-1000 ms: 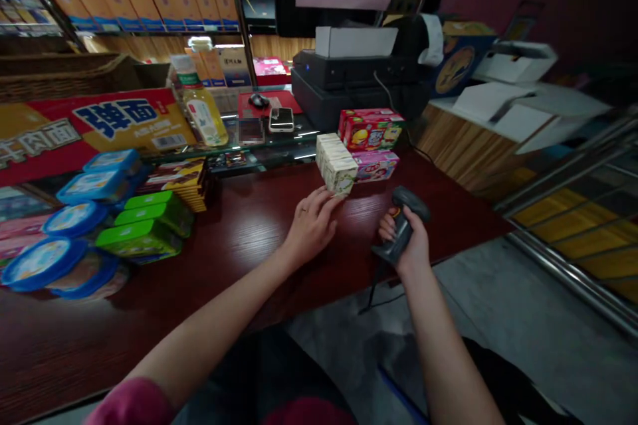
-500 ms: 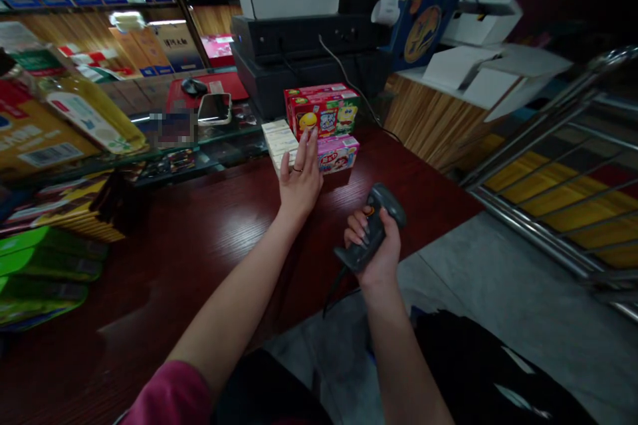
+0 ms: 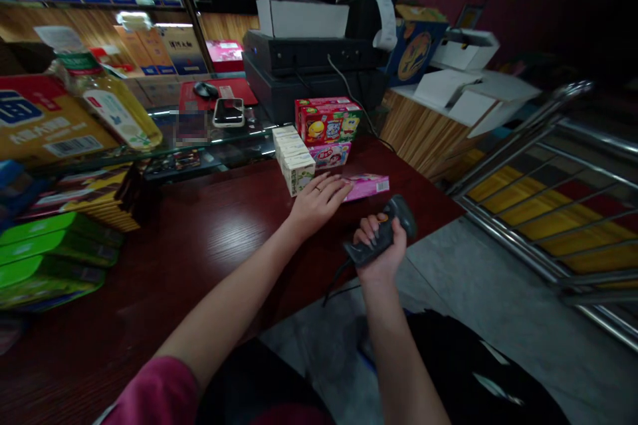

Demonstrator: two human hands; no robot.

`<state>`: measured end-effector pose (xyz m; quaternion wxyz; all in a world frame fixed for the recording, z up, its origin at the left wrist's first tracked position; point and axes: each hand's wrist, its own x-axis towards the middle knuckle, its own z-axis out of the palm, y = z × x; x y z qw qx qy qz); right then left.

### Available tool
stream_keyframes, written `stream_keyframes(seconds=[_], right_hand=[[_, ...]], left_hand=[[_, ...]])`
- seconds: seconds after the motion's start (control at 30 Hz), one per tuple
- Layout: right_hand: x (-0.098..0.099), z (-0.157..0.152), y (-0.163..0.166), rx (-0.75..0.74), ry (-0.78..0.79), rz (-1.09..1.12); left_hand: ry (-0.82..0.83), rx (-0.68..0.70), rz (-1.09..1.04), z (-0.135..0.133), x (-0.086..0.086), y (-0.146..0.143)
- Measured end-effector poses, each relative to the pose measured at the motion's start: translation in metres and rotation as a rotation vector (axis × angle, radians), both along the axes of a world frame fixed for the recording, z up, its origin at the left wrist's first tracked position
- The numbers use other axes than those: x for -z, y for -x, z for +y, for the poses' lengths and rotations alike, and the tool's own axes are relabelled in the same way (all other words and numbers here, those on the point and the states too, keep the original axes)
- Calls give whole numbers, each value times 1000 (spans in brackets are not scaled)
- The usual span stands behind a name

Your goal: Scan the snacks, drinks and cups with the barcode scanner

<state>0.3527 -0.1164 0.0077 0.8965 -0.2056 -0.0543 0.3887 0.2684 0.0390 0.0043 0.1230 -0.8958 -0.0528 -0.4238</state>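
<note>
My right hand [image 3: 381, 244] is wrapped round the grip of a dark handheld barcode scanner [image 3: 405, 216], its head tilted up to the right over the counter's edge. My left hand [image 3: 321, 201] lies palm down with its fingers stretched out, the fingertips at the left end of a flat pink box [image 3: 369, 186] with a barcode on its end. Whether the fingers press on that box is hard to tell. Just beyond the hand is a row of small cream boxes [image 3: 295, 158]. Beside them, red cartoon-printed boxes [image 3: 326, 125] sit behind another pink box [image 3: 331, 155].
The dark red wooden counter [image 3: 214, 265] carries green packs [image 3: 54, 252] and yellow-brown packs at the left. An oil bottle [image 3: 119, 109] and a phone [image 3: 228, 113] are on the glass shelf. Black machines [image 3: 304, 60] stand behind. A metal rail [image 3: 523, 246] runs along the right.
My left hand has moved right and nearer from the stacked boxes. A pink box now lies apart, closer to the scanner. My right hand still grips the scanner; the view has shifted slightly.
</note>
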Motion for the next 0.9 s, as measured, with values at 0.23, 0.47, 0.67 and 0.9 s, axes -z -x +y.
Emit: stream_keyframes(seconds=[0.23,0.47,0.67,0.9], right_hand=[[-3,-19,21,-20,161,-173],[-8,18,115,-571,302,-314],[-6,42,170,-720,362,-332],[-3,39,170,-609,372,-341]], left_hand=[[46,82,-18,-24,-2,145],[183,-278,-89,-4,-2,279],[249,-403,-110,-1,-1,298],[271,-330,-98,1,1,293]])
